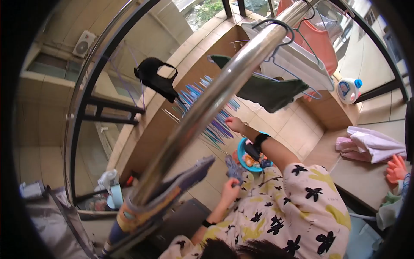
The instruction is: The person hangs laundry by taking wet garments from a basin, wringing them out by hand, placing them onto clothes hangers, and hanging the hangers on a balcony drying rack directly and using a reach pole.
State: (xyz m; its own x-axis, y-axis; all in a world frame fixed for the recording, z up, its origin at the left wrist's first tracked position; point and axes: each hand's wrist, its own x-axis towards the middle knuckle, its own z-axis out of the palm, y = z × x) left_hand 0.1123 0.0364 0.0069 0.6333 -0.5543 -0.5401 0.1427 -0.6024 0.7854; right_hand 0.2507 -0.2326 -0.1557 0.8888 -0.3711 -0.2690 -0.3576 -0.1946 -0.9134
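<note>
My left hand [232, 184] is closed on a crumpled grey-purple garment [233, 166] that hangs low in front of my body. My right hand [235, 124] reaches forward to a dense row of blue and purple clothes hangers [217, 129], its fingers pinched at the end of one hanger. Beneath my right forearm stands a blue basin [246, 162] holding orange and dark items, partly hidden by the arm. A black garment [157, 77] hangs beside the hanger row, and a dark green garment [274, 91] hangs on a blue hanger to the right.
A thick metal rail [215, 99] crosses diagonally above my hands. White and coral clothes [317, 45] hang at upper right. A white detergent bottle [348, 90] with a blue cap stands on a ledge. Pink cloth [371, 144] lies near a pinkish-orange hand or rubber glove [396, 169].
</note>
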